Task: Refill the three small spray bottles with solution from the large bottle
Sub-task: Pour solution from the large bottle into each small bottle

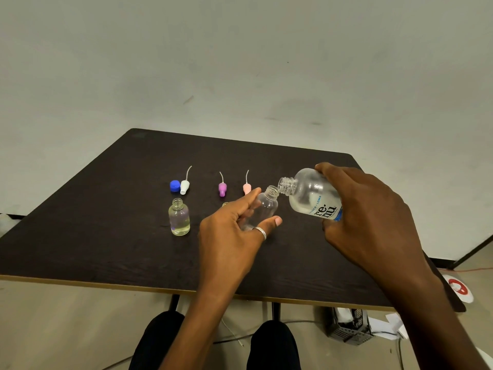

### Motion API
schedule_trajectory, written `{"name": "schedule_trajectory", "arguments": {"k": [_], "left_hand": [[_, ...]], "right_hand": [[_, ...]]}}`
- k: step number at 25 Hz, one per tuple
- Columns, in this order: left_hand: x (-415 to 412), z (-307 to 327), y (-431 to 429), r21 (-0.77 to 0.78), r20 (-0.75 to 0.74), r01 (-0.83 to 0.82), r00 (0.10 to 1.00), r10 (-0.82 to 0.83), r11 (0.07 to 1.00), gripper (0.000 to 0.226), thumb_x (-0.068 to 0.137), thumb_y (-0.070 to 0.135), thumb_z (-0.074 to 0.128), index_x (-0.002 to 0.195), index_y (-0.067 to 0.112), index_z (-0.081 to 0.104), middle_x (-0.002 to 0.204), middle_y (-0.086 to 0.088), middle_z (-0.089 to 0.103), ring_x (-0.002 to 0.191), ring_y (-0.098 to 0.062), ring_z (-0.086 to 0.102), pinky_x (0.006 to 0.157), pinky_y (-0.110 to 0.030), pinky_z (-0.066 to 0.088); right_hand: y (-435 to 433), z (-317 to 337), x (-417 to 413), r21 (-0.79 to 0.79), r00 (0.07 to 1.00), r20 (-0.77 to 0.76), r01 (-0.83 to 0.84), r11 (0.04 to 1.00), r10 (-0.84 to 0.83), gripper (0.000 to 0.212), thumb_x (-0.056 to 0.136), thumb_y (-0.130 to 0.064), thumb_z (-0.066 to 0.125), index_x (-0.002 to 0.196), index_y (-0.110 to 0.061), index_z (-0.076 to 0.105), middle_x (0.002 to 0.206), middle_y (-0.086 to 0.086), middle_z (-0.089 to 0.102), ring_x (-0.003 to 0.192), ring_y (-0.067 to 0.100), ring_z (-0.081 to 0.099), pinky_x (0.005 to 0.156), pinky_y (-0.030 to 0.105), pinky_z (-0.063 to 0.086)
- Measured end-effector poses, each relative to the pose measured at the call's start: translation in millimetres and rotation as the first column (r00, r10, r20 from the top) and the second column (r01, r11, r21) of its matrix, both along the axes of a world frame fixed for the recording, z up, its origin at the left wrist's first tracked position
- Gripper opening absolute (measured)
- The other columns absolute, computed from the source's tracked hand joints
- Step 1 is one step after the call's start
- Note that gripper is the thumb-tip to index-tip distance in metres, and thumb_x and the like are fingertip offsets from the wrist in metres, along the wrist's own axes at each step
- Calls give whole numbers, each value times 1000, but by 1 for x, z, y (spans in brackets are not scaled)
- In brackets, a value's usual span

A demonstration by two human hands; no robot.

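My right hand grips the large clear bottle, tipped left with its open mouth beside the mouth of a small clear bottle. My left hand holds that small bottle tilted above the dark table. Another small bottle, uncapped and filled with clear liquid, stands upright at the left. A third small bottle is almost hidden behind my left hand. Behind them lie a blue cap and white, purple and pink spray tops with dip tubes.
The table's front edge runs just above my knees. On the floor at the right are a grey box, papers, cables and a white disc with a red ring. A plain wall rises behind the table.
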State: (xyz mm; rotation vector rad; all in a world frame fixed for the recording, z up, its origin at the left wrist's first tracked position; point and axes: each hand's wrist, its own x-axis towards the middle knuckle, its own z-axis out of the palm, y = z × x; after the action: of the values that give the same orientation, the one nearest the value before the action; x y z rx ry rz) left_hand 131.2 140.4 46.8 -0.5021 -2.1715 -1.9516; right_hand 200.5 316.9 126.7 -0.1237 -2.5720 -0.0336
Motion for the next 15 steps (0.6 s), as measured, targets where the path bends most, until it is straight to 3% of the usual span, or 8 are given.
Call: {"name": "schedule_trajectory", "arguments": {"k": [7,11,15], "left_hand": [[0,0,-1,-3,11,12,1000,-12,1000,63,71,24,89,129,30,65,121,15,70,111,5,65,97,-27,54],[1,0,-1,-36,-5,8,1000,-8,999,63,72,27,88,127,42,60,122,14,70,110,4,64,95,-23,54],[1,0,-2,-51,-4,7,1000,-7,999,62,72,28,88,126,41,61,121,14,70,110,5,64,93,-19,53]], "right_hand": [[-2,0,1,16,1000,0,12,1000,-12,83,60,-17,84,136,-22,51,118,3,64,102,29,60,77,35,50],[-1,0,1,13,1000,4,6,1000,-6,81,61,-15,83,135,-21,51,117,4,64,101,30,60,78,36,51],[-1,0,0,18,1000,10,7,1000,-7,81,61,-16,83,136,-21,51,118,4,64,102,30,60,79,37,51]]}}
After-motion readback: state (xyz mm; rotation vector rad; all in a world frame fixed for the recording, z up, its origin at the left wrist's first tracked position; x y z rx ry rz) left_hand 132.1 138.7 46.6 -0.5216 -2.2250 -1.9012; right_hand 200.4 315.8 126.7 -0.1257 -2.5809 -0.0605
